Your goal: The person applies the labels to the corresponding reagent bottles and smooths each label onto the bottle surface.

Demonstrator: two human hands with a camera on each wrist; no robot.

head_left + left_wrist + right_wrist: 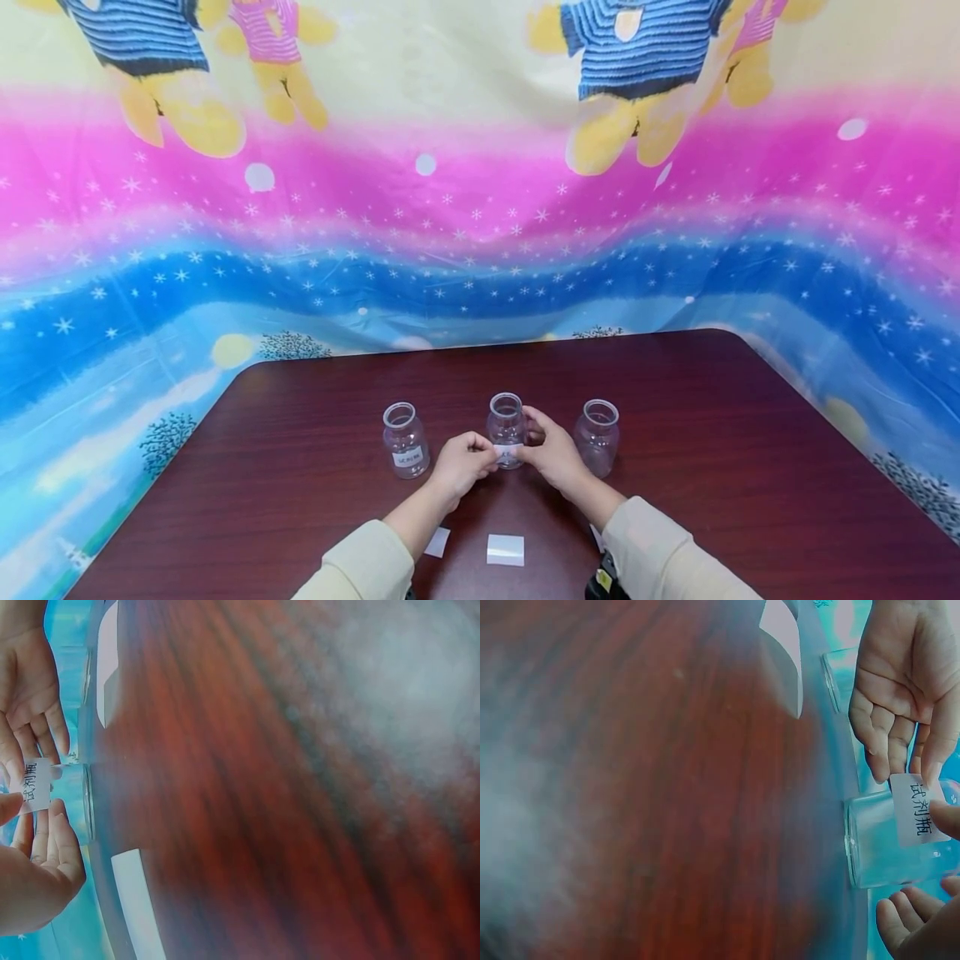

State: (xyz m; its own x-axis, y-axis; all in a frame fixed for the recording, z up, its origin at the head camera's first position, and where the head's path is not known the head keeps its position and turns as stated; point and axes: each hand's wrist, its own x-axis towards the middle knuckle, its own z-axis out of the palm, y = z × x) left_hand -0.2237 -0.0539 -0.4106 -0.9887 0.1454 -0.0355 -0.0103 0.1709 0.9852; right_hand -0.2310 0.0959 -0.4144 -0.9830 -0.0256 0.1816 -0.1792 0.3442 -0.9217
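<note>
The dark red-brown, wood-grained tabletop (712, 417) looks smooth and softly glossy to me. Well in from its far edge, the clear, round-shouldered middle jar (506, 426) looks shiny and glassy, the white rectangular label (910, 810) at its front matt paper. Past that edge hangs creased, multicoloured cloth (465, 217).

left hand (461, 467), bare — thumb and index finger pinched, remaining fingers loosely bent. right hand (557, 454), bare, near the left — thumb parted from curved fingers. left forearm (415, 518) and right forearm (600, 497), both reaching forward, angled inward. sleeves (371, 557), two, pale, cuffs short of the wrists.
</note>
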